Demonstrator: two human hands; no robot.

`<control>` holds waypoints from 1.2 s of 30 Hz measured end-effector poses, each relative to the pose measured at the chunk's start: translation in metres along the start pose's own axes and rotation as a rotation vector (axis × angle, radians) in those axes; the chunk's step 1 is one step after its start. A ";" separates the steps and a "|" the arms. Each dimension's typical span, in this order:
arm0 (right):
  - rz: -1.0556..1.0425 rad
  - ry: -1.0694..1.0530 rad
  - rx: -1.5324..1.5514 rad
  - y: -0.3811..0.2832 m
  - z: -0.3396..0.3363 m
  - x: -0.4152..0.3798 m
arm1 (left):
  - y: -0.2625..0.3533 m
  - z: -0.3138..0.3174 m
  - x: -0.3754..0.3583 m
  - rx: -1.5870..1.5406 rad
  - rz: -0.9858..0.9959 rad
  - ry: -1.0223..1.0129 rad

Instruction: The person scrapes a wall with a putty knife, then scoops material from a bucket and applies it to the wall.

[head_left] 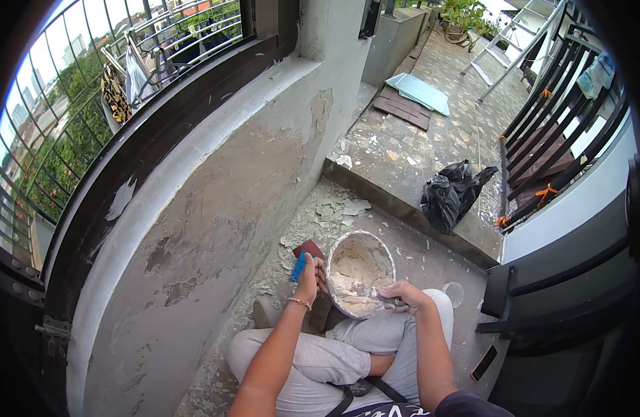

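Observation:
A round bucket (pixel 388 253) with a whitish, smeared rim stands in front of my crossed legs, with pale beige putty (pixel 355 278) inside. My right hand (pixel 410 297) is closed around the handle of a putty knife (pixel 395 301), whose blade end lies over the putty at the near right of the bucket. At the bucket's left side, my left hand (pixel 312 276) has its fingers curled near the rim, with a flat blue piece (pixel 299 266) against the thumb. Just beyond that hand is a brown-red piece (pixel 307 248), partly hidden.
A patched, peeling wall (pixel 216 201) rises on my left, with paint flakes (pixel 330 210) along its foot. Ahead, a step (pixel 403 205) carries a black plastic bag (pixel 453 196). A clear cup (pixel 453 295) and a phone (pixel 483 363) lie to my right, beside a dark metal gate (pixel 556 292).

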State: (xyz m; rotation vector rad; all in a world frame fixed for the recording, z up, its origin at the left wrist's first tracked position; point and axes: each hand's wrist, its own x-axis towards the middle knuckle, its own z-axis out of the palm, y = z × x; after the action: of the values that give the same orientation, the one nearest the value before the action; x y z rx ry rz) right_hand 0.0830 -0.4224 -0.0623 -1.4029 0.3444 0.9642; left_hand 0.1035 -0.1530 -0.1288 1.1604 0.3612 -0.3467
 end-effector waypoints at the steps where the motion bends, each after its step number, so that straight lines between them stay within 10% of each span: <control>1: -0.009 -0.008 0.014 0.002 -0.002 -0.006 | 0.001 0.000 -0.001 -0.048 -0.031 0.010; 8: -0.157 0.198 -0.117 -0.025 -0.006 -0.034 | -0.002 -0.016 0.009 -0.066 0.011 0.073; 13: -0.594 0.714 -1.104 0.012 0.044 0.015 | 0.000 -0.004 0.005 -0.101 0.057 0.054; 19: -0.213 0.339 -1.298 0.021 0.099 0.034 | -0.007 -0.019 0.010 -0.075 0.005 0.044; 30: 0.201 -0.185 0.031 -0.010 -0.005 -0.001 | -0.018 -0.020 0.019 0.040 0.075 0.083; 36: -0.052 -0.379 0.512 -0.005 -0.002 -0.018 | -0.036 -0.038 0.036 0.115 0.170 0.174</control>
State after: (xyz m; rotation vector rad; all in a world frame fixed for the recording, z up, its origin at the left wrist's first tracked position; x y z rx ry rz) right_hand 0.0763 -0.4301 -0.0462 -0.7439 0.2444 0.9894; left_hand 0.1158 -0.1338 -0.1882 1.3285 0.3950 -0.1191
